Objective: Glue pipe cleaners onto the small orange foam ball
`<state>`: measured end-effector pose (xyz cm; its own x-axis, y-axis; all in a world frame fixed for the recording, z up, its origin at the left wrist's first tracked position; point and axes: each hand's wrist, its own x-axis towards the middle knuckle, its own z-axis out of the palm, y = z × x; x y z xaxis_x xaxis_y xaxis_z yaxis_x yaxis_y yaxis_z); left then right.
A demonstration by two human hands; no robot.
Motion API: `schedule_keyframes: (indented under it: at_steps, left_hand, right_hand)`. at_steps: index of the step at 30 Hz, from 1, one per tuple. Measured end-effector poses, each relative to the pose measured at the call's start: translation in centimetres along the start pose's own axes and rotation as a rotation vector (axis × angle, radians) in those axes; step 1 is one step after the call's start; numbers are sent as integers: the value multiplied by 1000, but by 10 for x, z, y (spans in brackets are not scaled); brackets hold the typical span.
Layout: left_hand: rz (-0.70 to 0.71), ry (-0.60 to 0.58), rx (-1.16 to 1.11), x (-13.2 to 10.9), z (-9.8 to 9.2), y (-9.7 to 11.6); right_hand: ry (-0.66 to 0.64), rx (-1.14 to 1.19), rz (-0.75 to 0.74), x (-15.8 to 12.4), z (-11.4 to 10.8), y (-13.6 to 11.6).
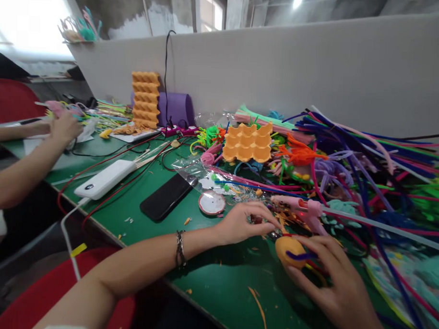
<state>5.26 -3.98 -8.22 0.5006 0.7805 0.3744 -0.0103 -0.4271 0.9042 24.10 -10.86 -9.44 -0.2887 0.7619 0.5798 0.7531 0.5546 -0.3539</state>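
A green counter [215,284] fills the view, backed by a pale grey partition wall, and it is strewn with orange scraps and craft material. Nearest us, the right hand [330,288] cups an orange foam egg [290,248] against the counter, its grip curled loosely round the egg's right side, fingers spread rather than clamped, with a purple pipe cleaner [301,256] already bent across the egg under the fingertips. Just to the left, the left hand [241,223], a beaded bracelet [180,249] on its wrist, pinches at something small and dark beside the egg; its grip is nearly closed, but what sits between the fingertips is too small to make out. By my read, the piece is early on: one stem is on the egg, little else is attached, and most of the decorating looks yet to come. Just beyond the hands lies a pink glue gun [300,205], touching the tangle, then a round pink-rimmed disc [211,203], a black phone [166,196] and a white power bank [105,179] with its cable running off the edge. Farther back sits an orange egg tray [247,142], a stack of the same trays [145,99], and a big heap of pipe cleaners [367,155] to the right. Far left, another person's hands [64,126] work at their own pile.
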Motion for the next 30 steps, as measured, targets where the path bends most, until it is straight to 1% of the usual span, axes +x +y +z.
schedule_keyframes:
  at_steps: [3, 6, 14, 21, 26, 30]
  left_hand:
    - [-34, 13, 12, 1, -1, -1]
    - [-38, 20, 10, 2, -2, -2]
    - [-18, 21, 30, 1, -2, -5]
    - [-3, 19, 87, 0, -3, -6]
    - [-35, 9, 145, 0, -3, -6]
    - [-41, -13, 140, 1, -4, -5]
  right_hand:
    - [-8, 31, 13, -1, 2, 1]
    - [-7, 33, 6, -1, 2, 3]
    - [-19, -44, -110, 7, -7, 2]
    - [11, -33, -63, 7, -6, -2]
    - [-7, -37, -66, 6, -6, -2]
    - [-13, -15, -40, 6, -7, -2]
